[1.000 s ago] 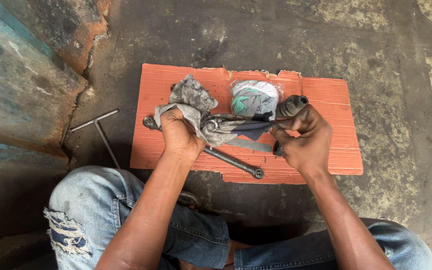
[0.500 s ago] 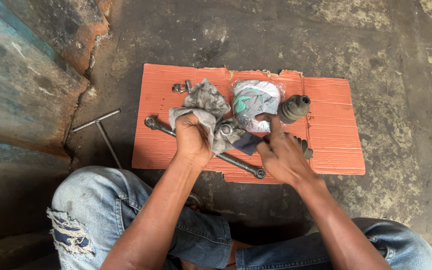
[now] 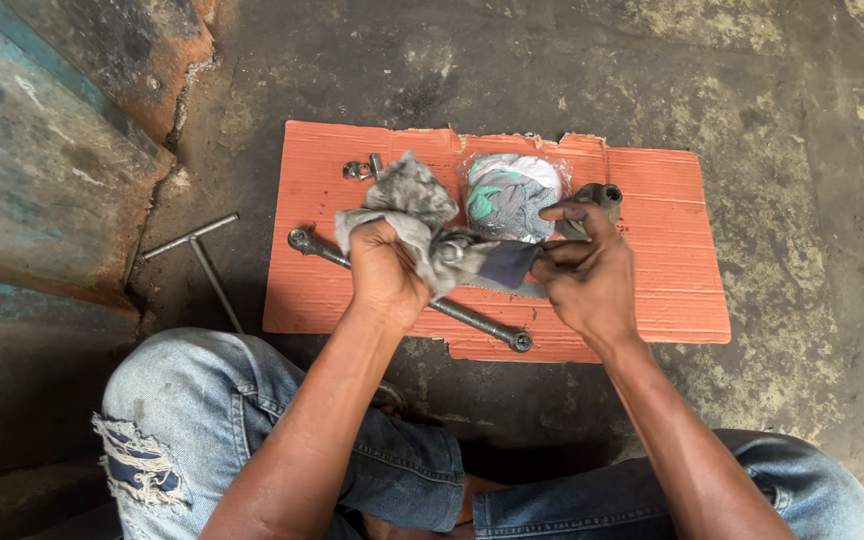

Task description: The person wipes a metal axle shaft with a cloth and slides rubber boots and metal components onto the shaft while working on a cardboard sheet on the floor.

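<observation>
1. The left hand [image 3: 384, 272] is closed in a fist around a grey rag [image 3: 404, 205]. The rag bunches up above the knuckles and trails off to the right.
2. The right hand [image 3: 584, 272] pinches the dark end of the rag between thumb and fingers, its grip pressed together on the cloth.
3. Between the two hands a small metal part [image 3: 457, 246] sits wrapped in the rag. Only a glint of it shows, so its shape cannot be told.
4. Both hands hold the rag just above an orange cardboard sheet [image 3: 672, 290] that lies flat on the concrete floor [image 3: 712, 90].
5. A long metal rod [image 3: 472, 320] with a ring at each end lies slantwise on the cardboard. It passes under the left hand, and its lower ring is near the front edge.
6. A clear plastic bag [image 3: 510, 190] of bundled cloth lies on the cardboard just beyond the hands.
7. A dark rubber boot [image 3: 604, 196] lies just right of the bag, behind the right hand's fingertips.
8. Two small metal pieces [image 3: 362, 168] lie near the cardboard's far left corner, beside the rag's top.
9. A T-handled tool [image 3: 197, 250] lies on the floor left of the cardboard, well apart from the hands.
10. The person sits low, in torn blue jeans [image 3: 152, 420], knees spread to either side of the arms.
</observation>
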